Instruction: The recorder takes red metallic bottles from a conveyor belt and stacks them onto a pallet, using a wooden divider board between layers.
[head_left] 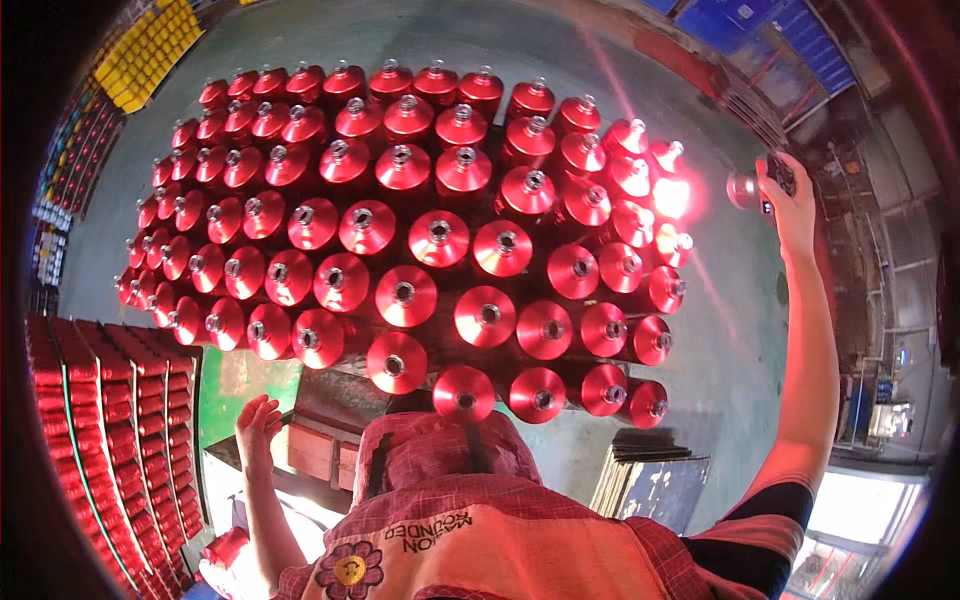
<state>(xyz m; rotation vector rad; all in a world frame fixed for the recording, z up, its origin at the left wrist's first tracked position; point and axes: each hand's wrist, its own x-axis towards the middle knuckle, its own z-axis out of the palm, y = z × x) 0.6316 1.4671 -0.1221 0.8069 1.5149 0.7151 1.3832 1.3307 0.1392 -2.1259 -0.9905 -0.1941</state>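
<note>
Rows of shiny red thread cones point(404, 292) stand upright close together in front of me, each with a pale tube tip poking out of its top. My right hand point(790, 200) is raised past their right end, fingers wrapped round a dark handheld device point(742, 190) with a round, reddish end facing the cones. A strong glare covers a cone top point(671, 197) near that device. Low on the left, my left hand point(259, 425) hangs beside the nearest row, its fingers loosely bent and apart, with nothing seen in it. It touches no cone.
A tall stack of red cones point(120, 430) stands at the left, with yellow cones point(145, 55) at the far left. Flat dark-topped sheets point(650, 475) lean low right of me. Metal racks point(890, 260) line the right side; blue panels point(770, 35) are at the far right.
</note>
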